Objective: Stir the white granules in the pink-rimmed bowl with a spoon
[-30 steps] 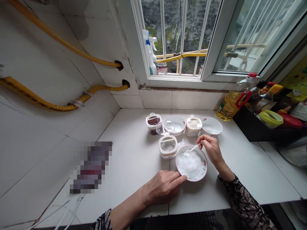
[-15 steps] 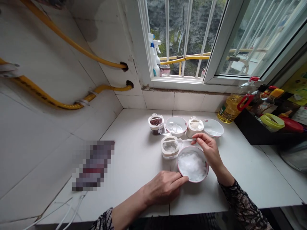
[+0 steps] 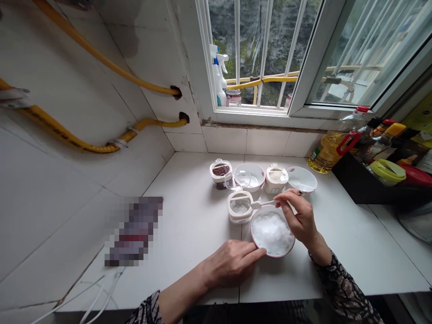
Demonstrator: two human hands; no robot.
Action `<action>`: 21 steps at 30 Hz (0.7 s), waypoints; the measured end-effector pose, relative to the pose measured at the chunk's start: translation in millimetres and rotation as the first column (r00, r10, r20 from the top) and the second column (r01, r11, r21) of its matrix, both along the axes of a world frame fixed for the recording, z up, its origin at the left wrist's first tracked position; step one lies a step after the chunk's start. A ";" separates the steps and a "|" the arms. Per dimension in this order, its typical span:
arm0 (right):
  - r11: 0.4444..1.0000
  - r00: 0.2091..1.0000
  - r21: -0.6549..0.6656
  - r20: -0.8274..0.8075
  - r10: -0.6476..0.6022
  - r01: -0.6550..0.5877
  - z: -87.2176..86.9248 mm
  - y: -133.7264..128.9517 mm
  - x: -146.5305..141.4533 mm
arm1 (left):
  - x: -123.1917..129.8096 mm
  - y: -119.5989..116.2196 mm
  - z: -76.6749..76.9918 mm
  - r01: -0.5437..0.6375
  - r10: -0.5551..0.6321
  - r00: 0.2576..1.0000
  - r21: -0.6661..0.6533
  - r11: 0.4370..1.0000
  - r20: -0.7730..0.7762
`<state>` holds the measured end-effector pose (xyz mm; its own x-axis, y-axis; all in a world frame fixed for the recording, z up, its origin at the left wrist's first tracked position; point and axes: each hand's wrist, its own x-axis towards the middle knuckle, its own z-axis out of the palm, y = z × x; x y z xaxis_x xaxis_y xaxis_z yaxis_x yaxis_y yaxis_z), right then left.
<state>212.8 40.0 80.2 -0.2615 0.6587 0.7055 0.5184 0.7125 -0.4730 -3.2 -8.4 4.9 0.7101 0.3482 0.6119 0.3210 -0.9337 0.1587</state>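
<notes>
A bowl of white grains (image 3: 272, 233) stands near the counter's front, its near left rim gripped by my left hand (image 3: 233, 263). Pinched in my right hand (image 3: 299, 216) is a small white spoon (image 3: 261, 204), held level over the bowl's far rim with its tip by the open jar (image 3: 240, 208). That jar has clear-white contents and its lid is raised. Behind it are a jar of dark red bits (image 3: 221, 173), a white bowl (image 3: 249, 176), a jar of pale powder (image 3: 276, 178) and another white bowl (image 3: 301, 179).
An oil bottle (image 3: 329, 144) and a black box (image 3: 357, 180) of sauce bottles and lidded tubs stand at the right. A pixelated dark item (image 3: 137, 231) and white cables (image 3: 97, 294) lie at the left. The window (image 3: 253, 54) is behind the counter.
The spoon, which held white grains over the jar's right edge, now looks bare and tilts slightly. My right hand has turned and shifted a little right. My left hand stays on the bowl.
</notes>
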 end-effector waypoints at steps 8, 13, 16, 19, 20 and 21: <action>0.999 0.966 -0.032 0.258 -0.001 0.009 -13.9 8.6 11.4 | -1.1 0.1 -0.1 0.004 -0.004 1.000 -0.013 1.000 -0.010; 0.987 0.979 -0.157 0.205 0.003 0.030 -19.5 7.6 7.5 | -1.0 0.1 0.6 0.011 -0.011 1.000 -0.020 1.000 -0.002; 0.957 0.991 -0.267 0.102 -0.084 0.109 -18.3 7.9 10.3 | -0.7 0.3 0.5 0.021 -0.021 1.000 -0.014 1.000 0.018; 0.893 0.989 -0.434 -0.023 -0.143 0.119 -15.7 9.3 14.0 | -0.4 0.4 0.6 0.023 -0.022 1.000 -0.018 1.000 0.021; 0.866 0.986 -0.490 -0.070 -0.150 0.097 -14.9 9.8 14.9 | -0.3 0.4 0.9 0.022 -0.022 1.000 -0.019 1.000 0.018; 0.840 0.981 -0.539 -0.119 -0.153 0.065 -14.3 10.4 15.5 | -0.2 0.3 1.2 0.021 -0.021 1.000 -0.019 1.000 0.015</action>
<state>228.3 50.4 66.0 -0.0849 0.9607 0.2642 0.4690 0.2725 -0.8401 -3.4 -8.1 6.1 0.7080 0.3449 0.6163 0.2989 -0.9370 0.1809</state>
